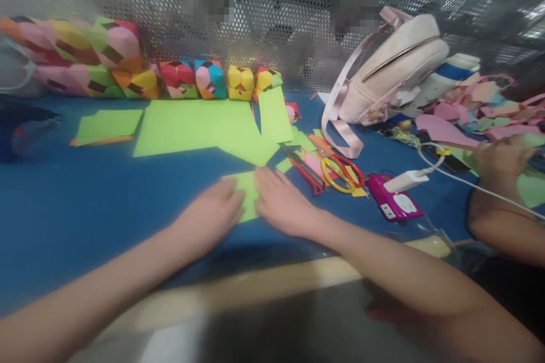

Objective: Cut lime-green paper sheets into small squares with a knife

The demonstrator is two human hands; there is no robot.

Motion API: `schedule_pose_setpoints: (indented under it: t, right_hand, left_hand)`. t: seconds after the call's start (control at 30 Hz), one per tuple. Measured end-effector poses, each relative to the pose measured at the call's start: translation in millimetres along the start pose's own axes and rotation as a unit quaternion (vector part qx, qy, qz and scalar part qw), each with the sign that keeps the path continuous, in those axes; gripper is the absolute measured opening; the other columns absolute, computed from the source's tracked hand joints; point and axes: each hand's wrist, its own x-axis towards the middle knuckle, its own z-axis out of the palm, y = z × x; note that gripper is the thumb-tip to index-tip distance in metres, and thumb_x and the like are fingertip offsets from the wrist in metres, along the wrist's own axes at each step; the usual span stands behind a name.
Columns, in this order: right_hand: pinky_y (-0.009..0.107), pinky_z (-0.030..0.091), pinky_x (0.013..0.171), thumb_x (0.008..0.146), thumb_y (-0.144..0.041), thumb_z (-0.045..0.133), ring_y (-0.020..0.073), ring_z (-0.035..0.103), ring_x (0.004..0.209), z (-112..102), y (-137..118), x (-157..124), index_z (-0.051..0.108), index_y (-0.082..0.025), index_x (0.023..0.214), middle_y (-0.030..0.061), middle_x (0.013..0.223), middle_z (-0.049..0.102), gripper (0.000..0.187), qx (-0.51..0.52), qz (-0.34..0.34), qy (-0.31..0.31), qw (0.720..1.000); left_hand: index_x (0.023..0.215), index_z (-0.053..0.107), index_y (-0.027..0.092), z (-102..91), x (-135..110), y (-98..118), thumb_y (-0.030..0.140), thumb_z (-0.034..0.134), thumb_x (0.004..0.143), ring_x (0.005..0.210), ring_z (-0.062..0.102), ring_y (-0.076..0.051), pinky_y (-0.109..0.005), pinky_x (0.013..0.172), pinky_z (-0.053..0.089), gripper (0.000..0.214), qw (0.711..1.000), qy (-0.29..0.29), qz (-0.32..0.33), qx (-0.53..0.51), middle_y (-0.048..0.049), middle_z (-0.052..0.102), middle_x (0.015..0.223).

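Both hands (221, 204) (281, 199) on green paper (248, 195); purple adapter (390, 198), markings (405, 203) unreadable

Small lime-green paper (247, 194), lying on blue table (106, 198)

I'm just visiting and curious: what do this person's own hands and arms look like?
The left hand and right hand are ungloved. The left forearm and right forearm show no sleeve, watch or bracelet. Blur may hide small things like rings.
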Motion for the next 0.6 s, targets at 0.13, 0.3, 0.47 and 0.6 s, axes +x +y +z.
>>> schedule_pose_setpoints:
  t: [0.13,0.3,0.47,0.6]
  right_hand:
    - [0.049,0.022,0.121,0.098,-0.039,0.042,0.0337,0.026,0.147,-12.0,5.4,-4.6,0.036,0.006,0.147,0.0260,0.154,0.033,0.067,-0.034,0.012,-0.018,0.999]
    - [0.050,0.031,0.117,0.101,-0.036,0.040,0.0327,0.036,0.143,-34.8,20.7,-13.0,0.049,0.000,0.139,0.0233,0.151,0.041,0.052,-0.031,-0.027,-0.058,0.997]
    - [0.049,0.033,0.116,0.099,-0.028,0.047,0.0305,0.040,0.141,-43.0,28.5,-14.0,0.056,-0.008,0.132,0.0194,0.149,0.046,0.040,-0.023,-0.042,-0.034,0.998]
    - [0.045,0.037,0.113,0.098,-0.017,0.046,0.0262,0.044,0.138,-41.1,24.3,-13.2,0.058,-0.010,0.127,0.0169,0.144,0.053,0.033,-0.013,-0.106,-0.031,0.994]
  left_hand:
    - [0.094,0.065,0.012,-8.0,1.0,0.4,0.024,0.043,0.092,0.109,0.061,-0.036,-0.056,0.098,0.047,0.025,0.998,-0.029,-0.028,0.057,-0.0223,0.064,0.107]
    - [0.085,0.067,0.016,-17.0,4.3,-8.3,0.029,0.048,0.090,0.106,0.062,-0.032,-0.056,0.105,0.040,0.023,0.997,-0.018,-0.049,0.053,-0.0159,0.069,0.099]
    - [0.094,0.069,0.013,-8.6,5.7,-7.2,0.023,0.044,0.092,0.119,0.057,-0.033,-0.055,0.107,0.041,0.027,0.998,0.050,-0.004,0.032,-0.0193,0.067,0.115]
    - [0.111,0.066,0.013,3.9,3.6,-2.7,0.018,0.036,0.096,0.120,0.059,-0.027,-0.041,0.102,0.050,0.034,0.995,0.017,0.096,0.020,-0.0185,0.063,0.128]
